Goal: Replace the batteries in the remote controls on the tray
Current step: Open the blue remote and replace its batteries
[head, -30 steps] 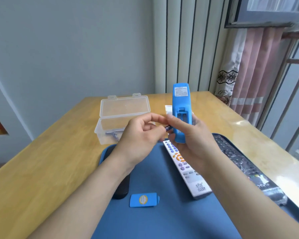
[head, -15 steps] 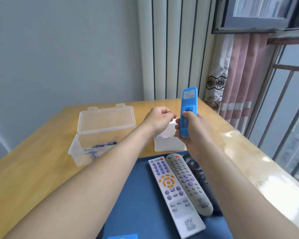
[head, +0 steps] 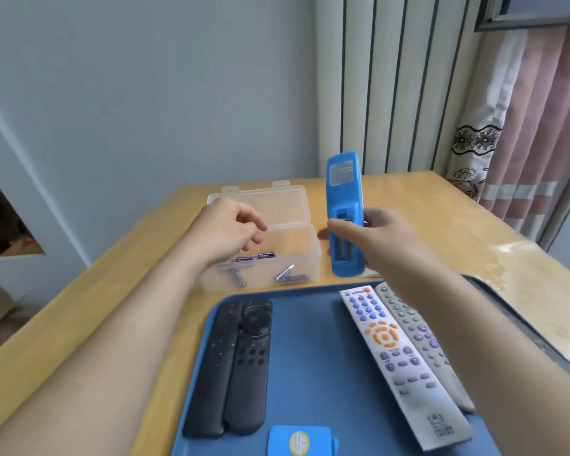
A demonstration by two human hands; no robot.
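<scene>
Head view: tray point(head: 310, 327) on desk point(head: 441, 225), 6 o'clock.
Right hand point(head: 380, 240): grip wrapped round blue remote point(head: 344, 192), upright, at tray's 12 o'clock.
Left hand point(head: 226, 230): grip loose, empty, above clear box point(head: 305, 261), 11 o'clock.
Batteries point(head: 264, 256): inside box.

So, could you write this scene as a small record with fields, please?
left hand: over the clear box, nothing visible in it
right hand: holds blue remote upright
blue remote: battery bay uncovered
clear box: lid open, batteries inside
tray: two black remotes, white remote, grey remote, blue cover
</scene>
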